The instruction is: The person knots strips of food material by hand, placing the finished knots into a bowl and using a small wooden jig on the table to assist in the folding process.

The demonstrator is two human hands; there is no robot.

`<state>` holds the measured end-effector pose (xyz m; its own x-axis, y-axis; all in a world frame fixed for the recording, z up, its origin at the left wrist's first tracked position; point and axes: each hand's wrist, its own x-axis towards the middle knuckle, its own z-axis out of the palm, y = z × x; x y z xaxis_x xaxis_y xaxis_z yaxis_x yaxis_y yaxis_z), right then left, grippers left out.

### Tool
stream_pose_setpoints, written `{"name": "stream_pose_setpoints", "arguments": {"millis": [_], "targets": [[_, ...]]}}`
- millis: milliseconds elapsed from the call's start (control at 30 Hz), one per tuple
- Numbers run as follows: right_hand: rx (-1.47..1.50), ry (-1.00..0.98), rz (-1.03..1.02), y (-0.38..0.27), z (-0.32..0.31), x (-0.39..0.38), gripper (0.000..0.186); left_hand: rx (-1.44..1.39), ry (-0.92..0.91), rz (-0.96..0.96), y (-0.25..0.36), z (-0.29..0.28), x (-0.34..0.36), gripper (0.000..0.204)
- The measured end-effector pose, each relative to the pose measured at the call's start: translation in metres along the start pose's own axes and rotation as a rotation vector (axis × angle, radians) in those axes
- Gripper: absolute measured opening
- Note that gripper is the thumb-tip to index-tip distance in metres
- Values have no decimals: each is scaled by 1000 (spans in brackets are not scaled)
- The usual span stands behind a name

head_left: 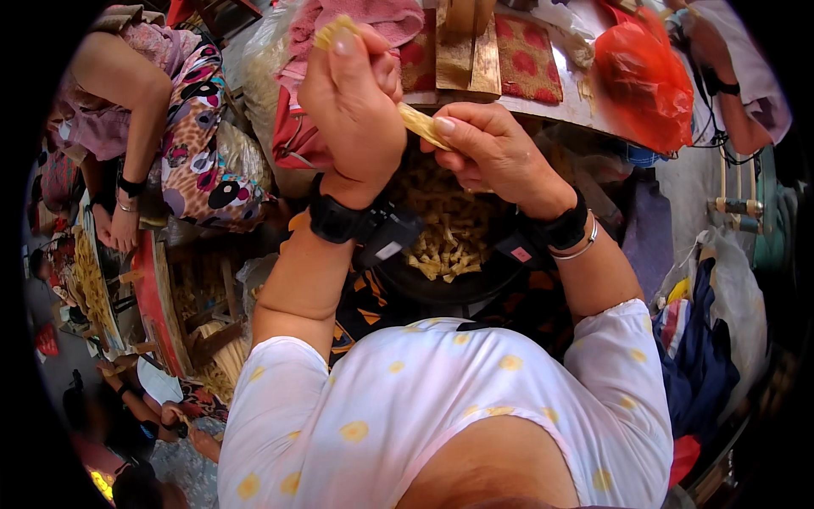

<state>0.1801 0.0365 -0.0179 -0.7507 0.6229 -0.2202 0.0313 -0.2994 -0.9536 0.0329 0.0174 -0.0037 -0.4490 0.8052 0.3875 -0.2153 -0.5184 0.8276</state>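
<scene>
My left hand [360,102] is raised and closed, with thumb and fingers pinching one end of a pale yellow, ribbed, fibrous-looking strip. Lower and to the right, my right hand [496,148] closes thumb and fingers on a stretch of pale yellow strip [418,124] that runs out from behind the left hand. The left hand hides the middle, so I cannot tell for certain that both parts are one piece. Beneath my hands sits a dark round basin [441,293] with many short pale yellow pieces [445,250], pinched or knotted in the middle.
A wooden block stand [469,55] rises from the table ahead, beside a patterned red mat [527,59]. Right of it lies a red plastic bag [642,76]; a pink towel [394,21] is at the left. Other people work at the left and far right. Bags hang at the right.
</scene>
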Motion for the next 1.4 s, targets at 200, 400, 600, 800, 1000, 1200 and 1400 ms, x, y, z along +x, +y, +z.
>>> {"name": "stream_pose_setpoints", "arguments": {"millis": [200, 400, 600, 800, 1000, 1200, 1400], "targets": [[702, -237, -97, 6, -8, -6, 22, 568, -180, 610, -8, -14, -4, 21], [-498, 363, -746, 19, -8, 1, 25, 496, -393, 516, -21, 10, -31, 22], [-268, 403, -460, 14, -2, -1, 24, 561, -451, -175, -16, -1, -21, 29], [553, -33, 59, 5, -17, -13, 26, 707, -570, 551, -11, -3, -13, 10], [-103, 198, -158, -10, -14, -16, 17, 594, -448, -169, -5, -9, -21, 6], [-150, 182, -325, -5, -15, -15, 19, 493, -486, -356, -1, -11, -15, 8], [485, -237, -101, 9, -38, -15, 17, 713, -402, 50, -2, -4, -18, 5]]}}
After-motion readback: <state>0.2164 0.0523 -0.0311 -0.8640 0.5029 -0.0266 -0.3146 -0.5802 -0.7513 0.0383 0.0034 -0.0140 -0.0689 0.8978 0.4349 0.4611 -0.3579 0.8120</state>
